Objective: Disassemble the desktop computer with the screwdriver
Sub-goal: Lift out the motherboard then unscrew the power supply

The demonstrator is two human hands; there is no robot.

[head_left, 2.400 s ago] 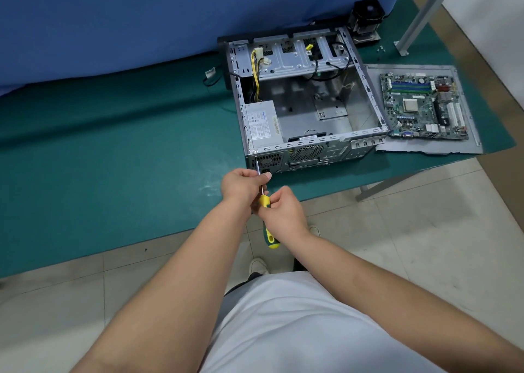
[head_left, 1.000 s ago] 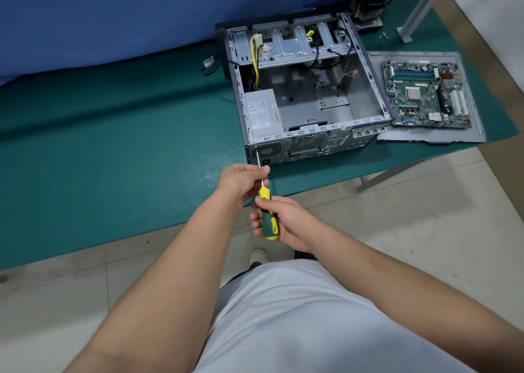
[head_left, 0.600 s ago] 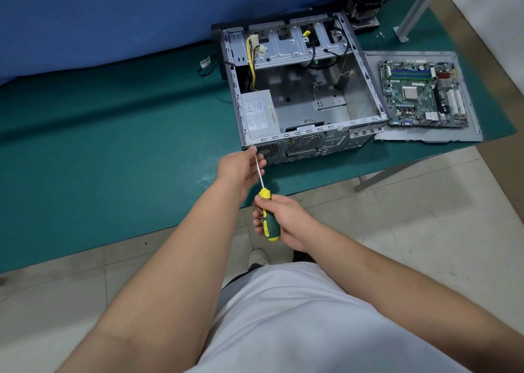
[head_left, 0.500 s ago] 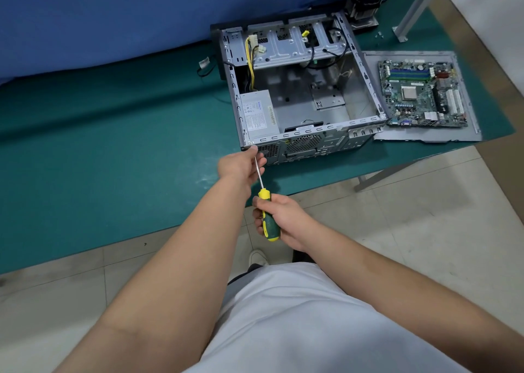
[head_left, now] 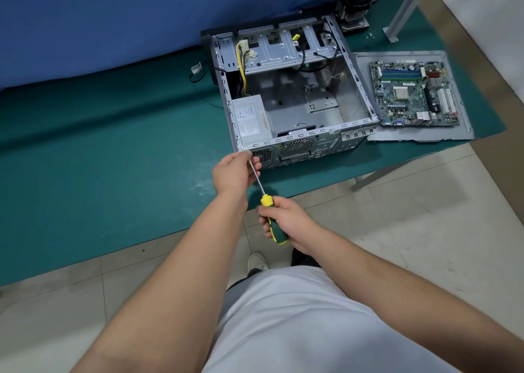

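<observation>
An open grey computer case point(head_left: 354, 69) lies on its side on the green table mat point(head_left: 99, 160), with a silver power supply point(head_left: 251, 120) inside at the near left. My right hand point(head_left: 286, 221) grips the green-and-yellow handle of the screwdriver point(head_left: 270, 215). Its thin shaft runs up to the case's near left corner, at the rear panel. My left hand point(head_left: 234, 171) pinches the shaft close to the tip, right against that corner. The tip itself is hidden by my fingers.
A green motherboard point(head_left: 411, 93) rests on the removed side panel point(head_left: 425, 136) to the right of the case. A black cooler fan point(head_left: 353, 5) stands behind the case by a blue partition point(head_left: 113, 18). A metal table leg point(head_left: 405, 7) rises at far right. The table edge runs just below my hands.
The screwdriver tip rose from the lower rear panel to the case's upper near left corner. My left hand slid up along the shaft, and my right hand shifted down onto the handle.
</observation>
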